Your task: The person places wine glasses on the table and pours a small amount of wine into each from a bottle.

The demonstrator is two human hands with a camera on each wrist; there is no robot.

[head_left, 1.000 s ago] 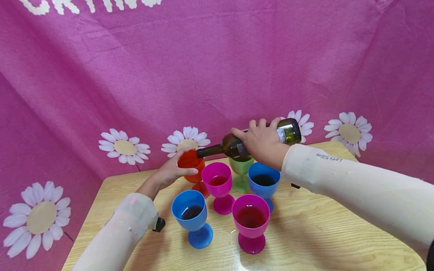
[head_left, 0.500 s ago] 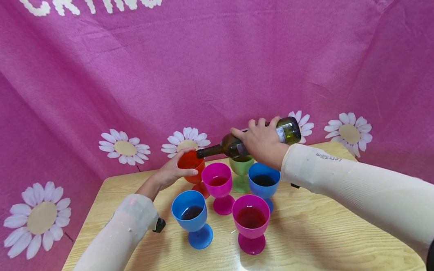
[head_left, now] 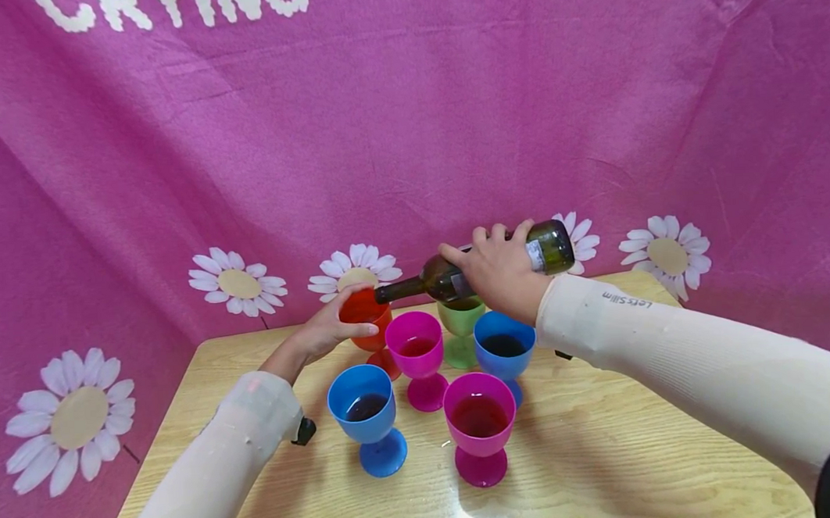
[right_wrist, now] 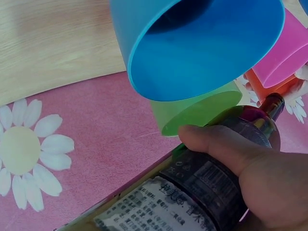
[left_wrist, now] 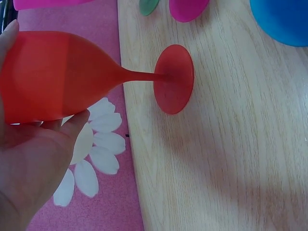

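Note:
In the head view my left hand [head_left: 323, 330] holds a red goblet [head_left: 375, 342] by its bowl, thumb on the near side. The goblet stands on the table, its foot flat on the wood in the left wrist view, where a straight line crosses the bowl [left_wrist: 72, 77]. My right hand [head_left: 504, 284] grips a dark green wine bottle [head_left: 439, 280] around its body. The bottle lies nearly level, base slightly raised, its mouth right at the red goblet's rim. In the right wrist view its label [right_wrist: 149, 209] faces the camera.
Close by stand a pink goblet [head_left: 413, 362], a green goblet [head_left: 463, 321] and a blue goblet [head_left: 507, 370]. Nearer are another blue goblet [head_left: 364, 431] and another pink goblet [head_left: 481, 443]. Dark or red liquid shows in the blue and pink ones. A pink daisy-printed cloth [head_left: 408, 134] hangs behind the table [head_left: 608, 452].
The bottle's base has risen slightly, tipping the bottle a little further, with its mouth staying at the red goblet's rim. My left hand and the goblets have stayed in place.

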